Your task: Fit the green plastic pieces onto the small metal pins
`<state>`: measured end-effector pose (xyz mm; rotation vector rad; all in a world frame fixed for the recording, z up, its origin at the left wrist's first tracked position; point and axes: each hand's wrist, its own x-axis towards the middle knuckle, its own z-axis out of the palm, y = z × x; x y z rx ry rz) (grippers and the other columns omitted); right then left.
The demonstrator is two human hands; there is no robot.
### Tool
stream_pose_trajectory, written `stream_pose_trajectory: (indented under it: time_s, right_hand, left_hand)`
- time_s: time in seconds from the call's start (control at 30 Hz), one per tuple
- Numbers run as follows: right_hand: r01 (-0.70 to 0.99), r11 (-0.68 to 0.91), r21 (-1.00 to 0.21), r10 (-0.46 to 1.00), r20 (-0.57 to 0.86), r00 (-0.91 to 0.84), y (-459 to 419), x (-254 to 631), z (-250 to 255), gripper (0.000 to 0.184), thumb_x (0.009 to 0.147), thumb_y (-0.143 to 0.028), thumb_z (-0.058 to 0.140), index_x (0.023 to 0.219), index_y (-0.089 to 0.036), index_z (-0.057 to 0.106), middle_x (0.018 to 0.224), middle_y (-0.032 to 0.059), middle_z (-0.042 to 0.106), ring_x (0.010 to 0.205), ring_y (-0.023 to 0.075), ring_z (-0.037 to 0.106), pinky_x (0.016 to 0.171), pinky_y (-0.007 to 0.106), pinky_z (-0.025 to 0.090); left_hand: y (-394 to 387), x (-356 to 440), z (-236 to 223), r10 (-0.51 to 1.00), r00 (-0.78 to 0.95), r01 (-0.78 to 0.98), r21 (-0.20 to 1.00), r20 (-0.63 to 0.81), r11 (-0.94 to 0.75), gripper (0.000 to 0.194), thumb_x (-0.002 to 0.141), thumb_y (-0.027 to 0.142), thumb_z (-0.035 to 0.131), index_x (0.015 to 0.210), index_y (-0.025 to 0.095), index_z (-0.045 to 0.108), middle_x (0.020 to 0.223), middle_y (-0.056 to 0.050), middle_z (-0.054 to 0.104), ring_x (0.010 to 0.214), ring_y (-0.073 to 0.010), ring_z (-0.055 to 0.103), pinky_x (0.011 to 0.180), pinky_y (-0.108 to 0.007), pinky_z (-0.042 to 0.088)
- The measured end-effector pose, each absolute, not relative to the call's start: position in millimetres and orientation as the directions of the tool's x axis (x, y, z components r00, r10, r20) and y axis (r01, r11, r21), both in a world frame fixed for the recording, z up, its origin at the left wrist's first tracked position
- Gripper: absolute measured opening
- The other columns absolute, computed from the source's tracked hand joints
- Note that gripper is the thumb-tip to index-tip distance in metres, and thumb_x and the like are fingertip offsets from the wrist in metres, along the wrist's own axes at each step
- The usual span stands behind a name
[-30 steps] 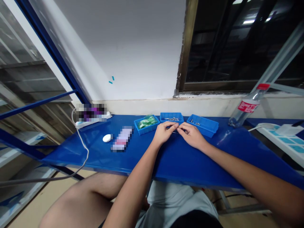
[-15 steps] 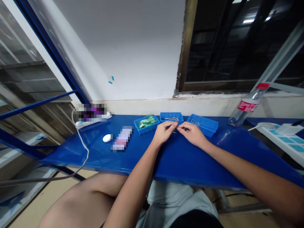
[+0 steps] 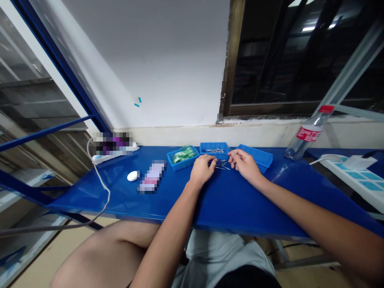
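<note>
My left hand (image 3: 201, 169) rests on the blue table (image 3: 228, 200), fingers curled at a few thin metal pins (image 3: 222, 164) lying there. My right hand (image 3: 244, 164) sits just to the right of the pins, fingers bent in a pinch near the front edge of the right blue tray (image 3: 260, 156). What either hand holds is too small to make out. Behind the hands stands the middle blue tray (image 3: 215, 149) with metal parts in it. The left blue tray (image 3: 183, 156) holds green parts.
A plastic bottle with a red label (image 3: 306, 134) leans at the back right. A white power strip (image 3: 354, 176) lies far right. A small white oval object (image 3: 132, 176) and a cable (image 3: 100, 188) lie on the left. My bare knee (image 3: 102, 256) is under the table edge.
My hands have drawn slightly apart, uncovering the metal pins on the table between them. The right hand moved a little right and toward the right tray. The view shifted slightly.
</note>
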<state>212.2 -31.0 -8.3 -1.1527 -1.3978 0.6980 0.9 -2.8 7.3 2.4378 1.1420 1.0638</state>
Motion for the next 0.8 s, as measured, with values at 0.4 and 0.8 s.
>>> stream_pose_trajectory:
  time_s: [0.4, 0.8]
  right_hand:
    - [0.124, 0.303, -0.945, 0.930, 0.322, 0.177, -18, 214, -6, 0.046, 0.093, -0.066, 0.063, 0.099, -0.021, 0.069, 0.069, 0.0007, 0.065, 0.049, 0.0128, 0.056, 0.045, 0.025, 0.041]
    - [0.679, 0.585, -0.443, 0.780, 0.535, -0.324, -26, 209, -19, 0.018, 0.093, -0.029, 0.067, 0.108, -0.026, 0.077, 0.110, 0.0086, 0.076, 0.103, 0.0279, 0.070, 0.096, 0.046, 0.055]
  left_hand:
    - [3, 0, 0, 0.765, 0.480, 0.602, 0.474, 0.428, -0.643, 0.023, 0.093, 0.019, 0.065, 0.111, 0.020, 0.080, 0.115, -0.010, 0.079, 0.104, -0.0274, 0.073, 0.100, -0.040, 0.057]
    - [5, 0, -4, 0.787, 0.453, 0.590, 0.520, 0.419, -0.617, 0.029, 0.085, 0.010, 0.068, 0.109, 0.021, 0.081, 0.109, -0.007, 0.080, 0.097, -0.0233, 0.075, 0.093, -0.033, 0.059]
